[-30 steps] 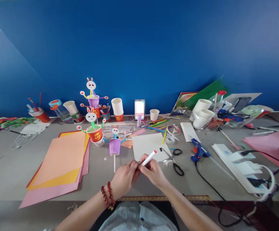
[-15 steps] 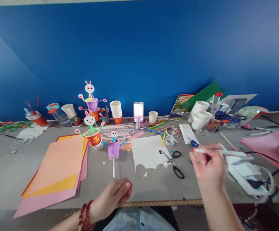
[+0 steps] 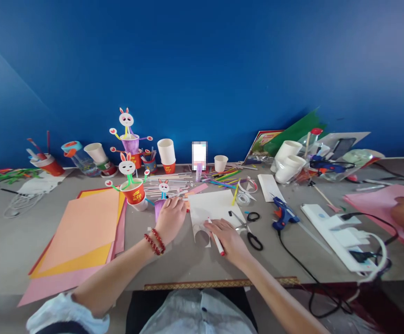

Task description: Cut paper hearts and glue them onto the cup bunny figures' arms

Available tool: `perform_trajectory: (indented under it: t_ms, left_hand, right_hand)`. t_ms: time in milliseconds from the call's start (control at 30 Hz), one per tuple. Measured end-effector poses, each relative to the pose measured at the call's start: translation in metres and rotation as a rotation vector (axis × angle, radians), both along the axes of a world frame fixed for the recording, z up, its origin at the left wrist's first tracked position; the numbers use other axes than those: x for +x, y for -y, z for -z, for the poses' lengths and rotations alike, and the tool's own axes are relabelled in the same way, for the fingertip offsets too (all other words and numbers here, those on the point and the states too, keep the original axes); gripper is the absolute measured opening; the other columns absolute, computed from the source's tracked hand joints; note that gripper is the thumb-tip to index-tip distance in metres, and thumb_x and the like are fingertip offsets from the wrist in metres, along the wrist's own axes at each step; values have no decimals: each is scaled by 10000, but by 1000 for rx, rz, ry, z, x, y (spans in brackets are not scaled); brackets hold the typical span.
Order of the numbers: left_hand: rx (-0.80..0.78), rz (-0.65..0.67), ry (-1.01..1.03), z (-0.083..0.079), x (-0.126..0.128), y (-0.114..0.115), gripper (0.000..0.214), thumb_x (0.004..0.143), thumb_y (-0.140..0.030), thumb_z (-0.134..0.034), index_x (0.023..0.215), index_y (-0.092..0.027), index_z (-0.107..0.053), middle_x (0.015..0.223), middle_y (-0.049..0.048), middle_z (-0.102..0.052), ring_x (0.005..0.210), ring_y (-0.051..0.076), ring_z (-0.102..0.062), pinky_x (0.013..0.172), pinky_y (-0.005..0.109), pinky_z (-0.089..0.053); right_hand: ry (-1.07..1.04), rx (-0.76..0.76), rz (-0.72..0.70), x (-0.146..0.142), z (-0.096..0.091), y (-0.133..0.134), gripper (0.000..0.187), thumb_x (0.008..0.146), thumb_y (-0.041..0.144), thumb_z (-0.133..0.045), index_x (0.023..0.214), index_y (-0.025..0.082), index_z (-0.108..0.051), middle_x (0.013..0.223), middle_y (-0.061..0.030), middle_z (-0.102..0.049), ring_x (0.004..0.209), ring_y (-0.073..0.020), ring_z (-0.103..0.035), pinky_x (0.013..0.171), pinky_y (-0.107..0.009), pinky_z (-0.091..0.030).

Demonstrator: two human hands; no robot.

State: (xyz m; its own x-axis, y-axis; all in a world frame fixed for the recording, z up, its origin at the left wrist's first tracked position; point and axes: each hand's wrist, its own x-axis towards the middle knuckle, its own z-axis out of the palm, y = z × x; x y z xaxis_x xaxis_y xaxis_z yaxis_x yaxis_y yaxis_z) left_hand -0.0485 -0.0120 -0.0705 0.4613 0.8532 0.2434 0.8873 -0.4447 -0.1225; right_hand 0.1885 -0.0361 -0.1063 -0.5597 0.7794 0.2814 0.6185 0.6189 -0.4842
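At a gray table [image 3: 188, 266] before a blue wall [image 3: 202, 69], a person works with two bare hands, red beads [image 3: 155, 241] circling the left wrist. The right hand [image 3: 227, 236] rests over the near part of a white sheet [image 3: 210, 204] with round pieces cut from its edge, a white marker [image 3: 216, 239] pinched along the thumb side, its red end toward the person. The left hand [image 3: 171, 217], back uppermost, reaches over the purple cup [image 3: 158, 208] left of the sheet; the fingertips curl out of sight, and from here one cannot tell whether they grip it. A rabbit head [image 3: 163, 187] shows above the cup.

Black-handled scissors [image 3: 246, 226] lie just right of the sheet, with a blue glue gun [image 3: 284, 214] and a white power strip [image 3: 322, 227] beyond them. At left, a red cup [image 3: 132, 192] bearing another rabbit stands near a stack of peach, yellow and pink paper [image 3: 83, 227]. Loose straws [image 3: 169, 178] lie along the back. At far right, another person's hand [image 3: 401, 213] is at a pink sheet [image 3: 368, 204].
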Motion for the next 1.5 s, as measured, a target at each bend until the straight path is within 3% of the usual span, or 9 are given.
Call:
perform_trajectory:
  t_ms: [133,200,267,433,533,600,833,1000,1500]
  left_hand:
    - [-84,144,32,5,3,37,234,969,-216,-515,1161,-183,-644,1200,80,-682,1155,227,-591,982,384,-464]
    - [-195,255,109,9,5,51,250,965,-240,-538,1191,-188,-631,1267,77,-661,1210,213,-569,1053,377,-434]
    - [-273,266,150,13,7,59,302,953,-254,-563,1243,-185,-610,1343,91,-623,1256,233,-550,1087,396,-419]
    - [-319,228,123,26,8,63,385,953,-286,-567,1334,-234,-564,1458,138,-524,1294,295,-527,1059,460,-440]
    - [-322,222,132,32,8,64,386,957,-302,-564,1339,-251,-564,1466,138,-512,1324,300,-493,1053,462,-441]
    - [-317,220,133,34,8,65,405,957,-311,-564,1358,-256,-547,1474,134,-504,1347,301,-463,1058,462,-438]
    - [-305,205,93,30,11,69,503,943,-423,-572,1404,-237,-492,1478,153,-482,1383,309,-400,1071,445,-425]
    - [-307,188,67,31,12,67,582,939,-484,-554,1430,-182,-473,1483,158,-489,1373,310,-420,1095,442,-396]
    - [-274,175,31,41,11,68,562,983,-515,-439,1426,-176,-506,1509,176,-476,1372,308,-439,1089,446,-379]
  right_hand:
    - [26,-4,-1,10,6,-1,306,965,157,-486,1216,242,-641,1194,-124,-715,1151,-292,-642,1056,-545,-413]
    - [-25,-26,-19,13,5,-3,313,977,178,-487,1240,266,-632,1172,-108,-723,1139,-285,-642,1062,-537,-401]
    - [-111,-58,-39,14,2,-5,310,983,221,-504,1263,278,-625,1137,-97,-729,1100,-276,-645,1033,-506,-425]
    - [-415,-232,36,5,-2,-13,197,955,267,-525,1058,226,-688,920,-68,-725,813,-221,-657,731,-336,-507]
    - [-552,-448,63,-7,1,-17,75,894,217,-556,943,206,-612,682,14,-631,571,-148,-558,528,-249,-412]
    - [-599,-514,61,-15,4,-19,28,857,197,-575,834,206,-563,616,41,-569,533,-127,-510,494,-227,-362]
    - [-638,-461,92,-25,20,-27,166,814,237,-613,689,210,-508,560,71,-451,496,-103,-389,482,-228,-292]
    - [-630,-444,99,-23,24,-27,154,846,226,-556,702,215,-504,565,58,-474,499,-111,-415,489,-233,-299]
    - [-527,-452,73,-27,24,-28,161,856,215,-576,699,211,-540,578,48,-494,529,-121,-420,516,-243,-309]
